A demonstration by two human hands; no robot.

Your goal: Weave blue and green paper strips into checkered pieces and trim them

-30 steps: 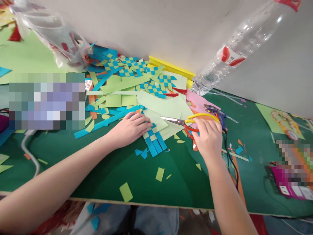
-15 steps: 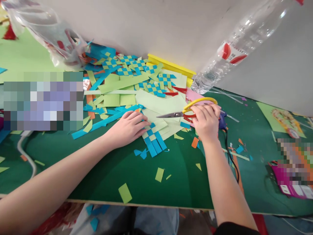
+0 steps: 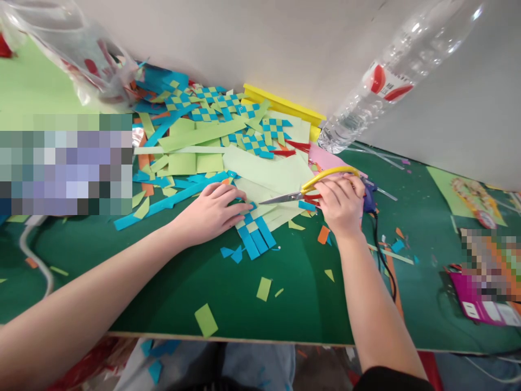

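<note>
A woven paper piece [image 3: 255, 234] in blue and light green lies flat on the green tabletop, its blue strips fanning toward me. My left hand [image 3: 215, 213] rests palm down across its left and upper part, fingers spread and fingertips on the weave. The hand hides that part. A pair of scissors [image 3: 285, 199] with yellow and red handles is in my right hand [image 3: 341, 203], fingers around the handles. The blades point left and look closed, with the tip just right of my left fingertips. Pale green paper sheets [image 3: 271, 168] lie beneath and behind the blades.
Behind my hands is a heap of woven pieces [image 3: 207, 100] and paper strips. A plastic bottle [image 3: 378, 81] leans by the wall; a bagged clear container [image 3: 81, 49] stands at left. Paper scraps [image 3: 206, 320] lie near the front edge. A black cable [image 3: 380, 244] runs beside my right forearm.
My right hand has brought the scissors slightly left and lower, so the tip is closer to my left fingers. My left hand stays on the woven paper. The view has shifted slightly.
</note>
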